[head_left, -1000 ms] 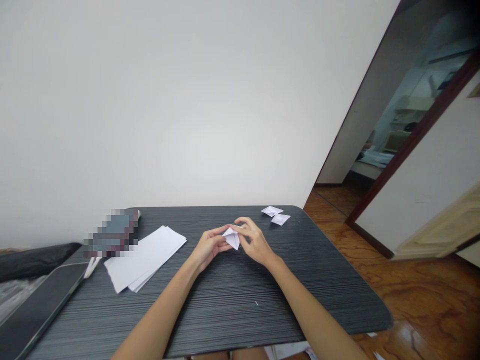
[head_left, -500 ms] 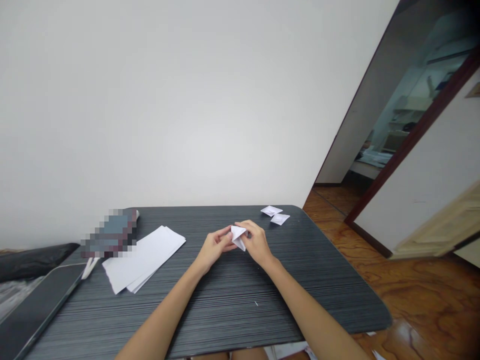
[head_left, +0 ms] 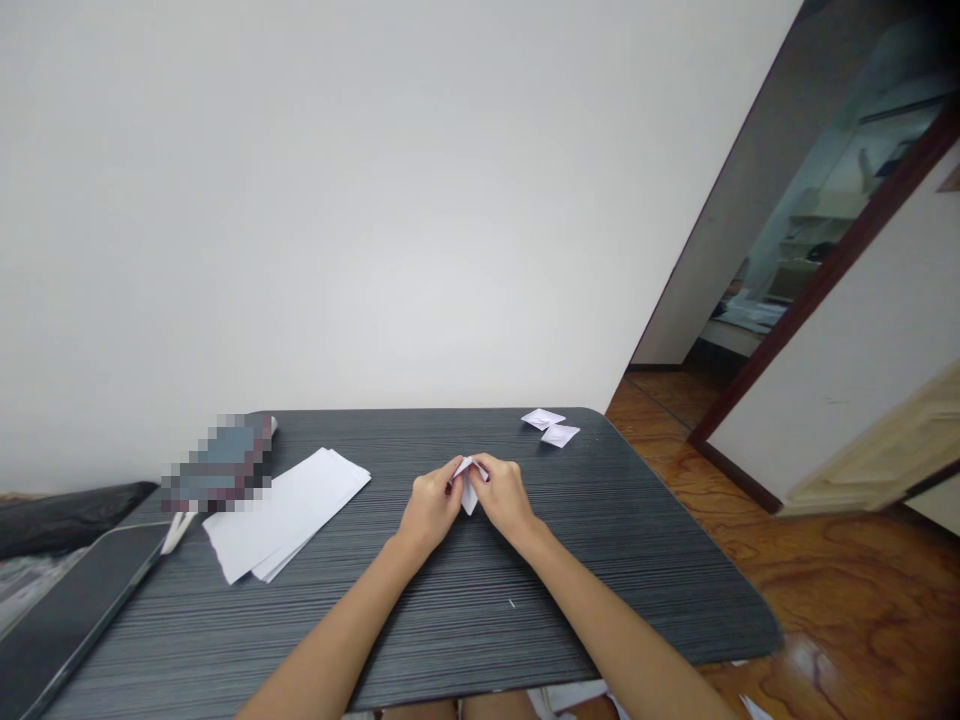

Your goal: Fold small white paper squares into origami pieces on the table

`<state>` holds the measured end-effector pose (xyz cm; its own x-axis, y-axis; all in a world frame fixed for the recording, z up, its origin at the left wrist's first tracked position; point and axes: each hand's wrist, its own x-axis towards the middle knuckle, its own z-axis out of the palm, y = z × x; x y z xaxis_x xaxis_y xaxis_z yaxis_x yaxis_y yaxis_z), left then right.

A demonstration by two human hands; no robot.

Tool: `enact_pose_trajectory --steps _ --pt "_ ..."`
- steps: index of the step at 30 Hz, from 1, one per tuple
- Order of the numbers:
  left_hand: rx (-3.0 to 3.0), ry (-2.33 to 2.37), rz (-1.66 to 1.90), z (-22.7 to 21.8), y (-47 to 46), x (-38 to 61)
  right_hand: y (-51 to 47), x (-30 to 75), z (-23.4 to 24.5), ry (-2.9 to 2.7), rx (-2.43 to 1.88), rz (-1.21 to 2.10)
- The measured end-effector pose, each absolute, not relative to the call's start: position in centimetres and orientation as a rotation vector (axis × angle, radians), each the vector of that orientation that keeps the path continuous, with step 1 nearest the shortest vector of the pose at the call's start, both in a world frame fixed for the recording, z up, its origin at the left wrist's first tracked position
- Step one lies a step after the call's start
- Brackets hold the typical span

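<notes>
We see a paper stack (head_left: 289, 510) lying left on the surface (head_left: 450, 620), two folded pieces (head_left: 551, 427) at its far edge, and a phone (head_left: 67, 610) far left.

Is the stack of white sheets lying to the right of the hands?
No, the stack of white sheets lies left of the left hand and right hand, which pinch a small folded paper.

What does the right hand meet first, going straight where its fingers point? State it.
The small folded white paper that the right hand pinches; just beyond it, probably the left hand, though depth is unclear.
</notes>
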<state>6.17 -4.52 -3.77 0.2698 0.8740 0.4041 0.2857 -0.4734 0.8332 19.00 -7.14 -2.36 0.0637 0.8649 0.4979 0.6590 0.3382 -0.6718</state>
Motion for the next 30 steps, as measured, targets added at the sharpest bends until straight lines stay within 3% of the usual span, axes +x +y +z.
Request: enact_pose_trajectory --steps 7,17,30 --pt "1.807 1.078 1.226 -2.8 -4.1 5.9 -7.1 19.7 -2.3 -1.765 -1.209 0.281" --pt "1.091 0.549 0.893 -1.7 -3.4 5.0 -7.3 21.0 -1.2 -1.916 -1.040 0.298" --pt "1.192 0.730 0.969 -2.1 -3.3 5.1 -7.5 20.9 -1.2 -1.952 -0.976 0.296"
